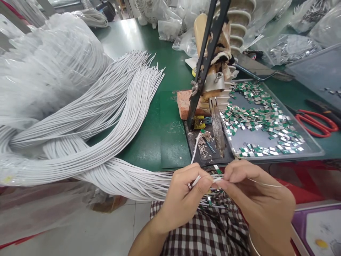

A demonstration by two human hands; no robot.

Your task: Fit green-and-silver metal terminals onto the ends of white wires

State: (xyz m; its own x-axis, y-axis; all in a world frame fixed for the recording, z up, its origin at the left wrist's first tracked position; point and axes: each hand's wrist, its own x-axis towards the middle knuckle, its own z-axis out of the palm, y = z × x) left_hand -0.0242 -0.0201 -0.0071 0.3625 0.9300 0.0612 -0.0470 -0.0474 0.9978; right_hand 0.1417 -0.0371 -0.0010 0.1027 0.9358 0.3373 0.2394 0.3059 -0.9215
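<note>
My left hand (183, 195), in front of the table edge, is closed around a few white cables (196, 180); cut ends poke out between thumb and fingers. My right hand (255, 195) meets it, thumb and fingers pinched at the tip of a white cable. A thin silvery wire (263, 184) trails across the right palm; whether the fingers grip it is hidden. Small green circuit boards (217, 169) show just behind and below the hands, some apparently on cable ends. Beyond the fingers, one cable with a board (203, 131) at its end rests beneath a metal soldering tip (217, 124).
Thick bundles of white cable (128, 103) cover the table's left side. A black stand (209, 46) rises beside a brick (184, 103). Right of it lies a clear tray (317, 153) of loose boards, then red-handled scissors (315, 122). Plastic bags (290, 48) sit behind.
</note>
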